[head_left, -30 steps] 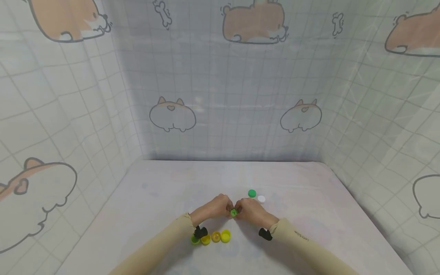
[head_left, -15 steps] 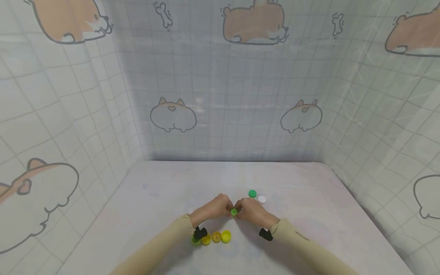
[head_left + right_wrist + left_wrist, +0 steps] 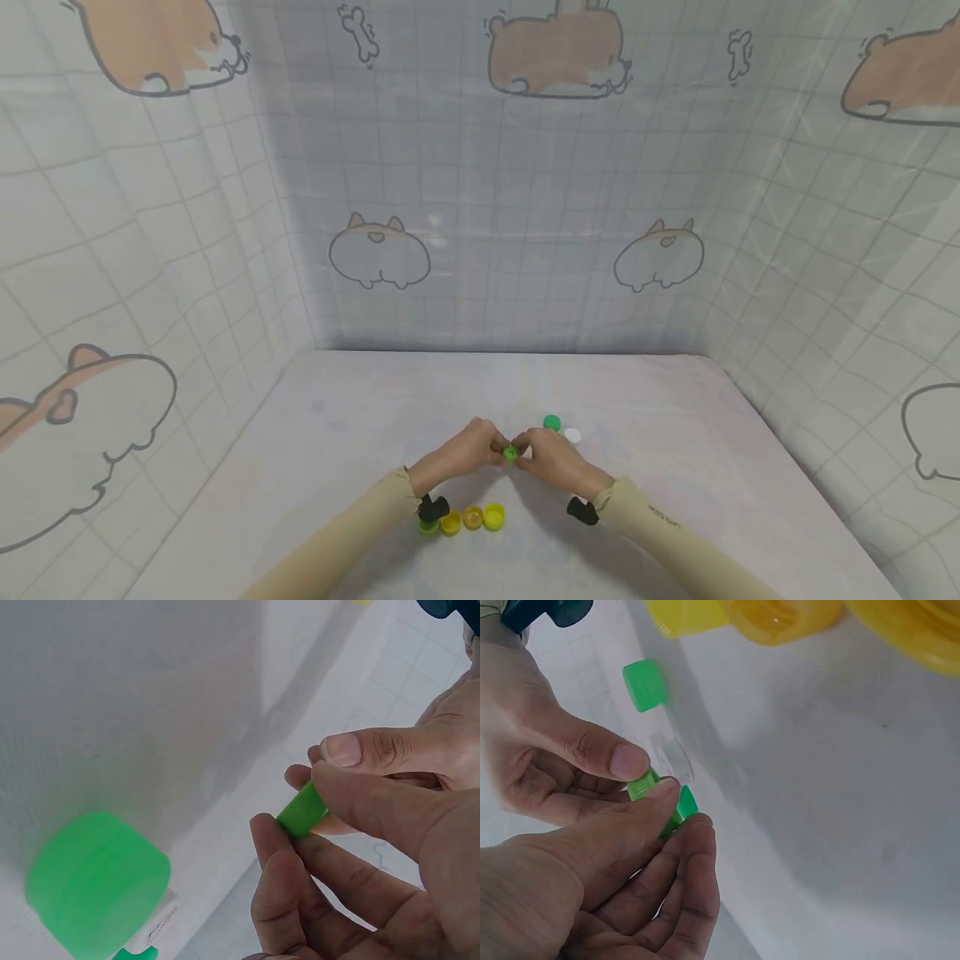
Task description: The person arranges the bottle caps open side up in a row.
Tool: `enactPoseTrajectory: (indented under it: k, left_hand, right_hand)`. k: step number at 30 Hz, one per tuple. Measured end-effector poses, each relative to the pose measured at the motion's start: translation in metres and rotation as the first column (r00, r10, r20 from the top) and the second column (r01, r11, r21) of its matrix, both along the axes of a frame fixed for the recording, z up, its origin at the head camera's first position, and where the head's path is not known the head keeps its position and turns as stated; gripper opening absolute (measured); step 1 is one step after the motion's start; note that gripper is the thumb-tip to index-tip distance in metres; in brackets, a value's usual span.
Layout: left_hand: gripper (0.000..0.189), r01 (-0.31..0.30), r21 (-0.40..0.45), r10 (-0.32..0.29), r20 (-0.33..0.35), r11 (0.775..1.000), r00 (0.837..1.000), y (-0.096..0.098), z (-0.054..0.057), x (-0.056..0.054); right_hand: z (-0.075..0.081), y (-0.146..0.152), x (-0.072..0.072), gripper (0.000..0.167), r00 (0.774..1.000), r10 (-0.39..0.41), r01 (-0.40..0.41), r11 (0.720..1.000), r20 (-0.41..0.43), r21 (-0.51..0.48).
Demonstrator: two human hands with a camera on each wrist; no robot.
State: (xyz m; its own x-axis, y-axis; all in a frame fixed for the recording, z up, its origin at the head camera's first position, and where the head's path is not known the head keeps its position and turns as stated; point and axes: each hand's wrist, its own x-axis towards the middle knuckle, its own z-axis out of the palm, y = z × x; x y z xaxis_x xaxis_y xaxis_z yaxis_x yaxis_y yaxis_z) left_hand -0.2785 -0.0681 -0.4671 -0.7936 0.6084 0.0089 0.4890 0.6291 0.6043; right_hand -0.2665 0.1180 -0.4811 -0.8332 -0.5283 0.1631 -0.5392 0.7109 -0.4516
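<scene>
Near the middle of the table, both hands meet at a small light green bottle cap [image 3: 511, 453]. My left hand [image 3: 472, 446] pinches it from one side between thumb and fingers. From the other side my right hand [image 3: 553, 458] grips its edge with thumb and fingertips. The cap [image 3: 303, 811] shows its side wall in the right wrist view, held above the table. Fingers cover part of its rim in the left wrist view. Just beyond the right hand lie a darker green cap [image 3: 552, 422] and a white cap [image 3: 572, 436].
Closer to the body stands a row of caps: a green cap [image 3: 428, 527] partly behind the left wrist camera, a yellow cap [image 3: 450, 523], an amber cap [image 3: 473, 517] and another yellow cap [image 3: 493, 517]. Patterned curtains [image 3: 480, 175] enclose the pale table [image 3: 637, 533].
Both hands have moved slightly away from the body, carrying the light green cap along, and its angle has altered a little. The caps on the table stay where they were.
</scene>
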Motion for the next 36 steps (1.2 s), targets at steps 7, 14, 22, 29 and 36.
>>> enactPoseTrajectory:
  k: [7, 14, 22, 29, 36]
  left_hand:
    - [0.018, -0.011, 0.022, 0.012, -0.043, 1.0, 0.999, -0.005, 0.003, 0.0]
    - [0.019, -0.046, 0.029, 0.047, -0.036, 0.999, 0.998, -0.008, 0.005, 0.001]
    - [0.02, -0.064, 0.065, 0.067, -0.05, 0.996, 0.996, -0.011, 0.007, 0.0]
    - [0.019, -0.079, 0.103, 0.087, -0.078, 0.992, 0.993, -0.012, 0.011, 0.001]
    - [0.018, -0.093, 0.158, 0.112, -0.116, 0.983, 0.987, -0.013, 0.011, 0.004]
  right_hand:
    - [0.001, -0.003, 0.004, 0.025, 0.998, 0.023, -0.024, 1.0, -0.066, -0.005]
    - [0.0, -0.003, 0.004, 0.023, 0.999, -0.003, 0.001, 1.0, -0.05, -0.027]
    - [0.005, -0.002, 0.001, 0.025, 1.0, -0.003, 0.005, 0.994, 0.023, -0.109]
    - [0.008, -0.003, -0.001, 0.026, 1.0, 0.022, -0.018, 0.981, 0.014, -0.193]
    - [0.008, -0.003, -0.003, 0.02, 1.0, -0.001, -0.001, 0.957, -0.008, -0.289]
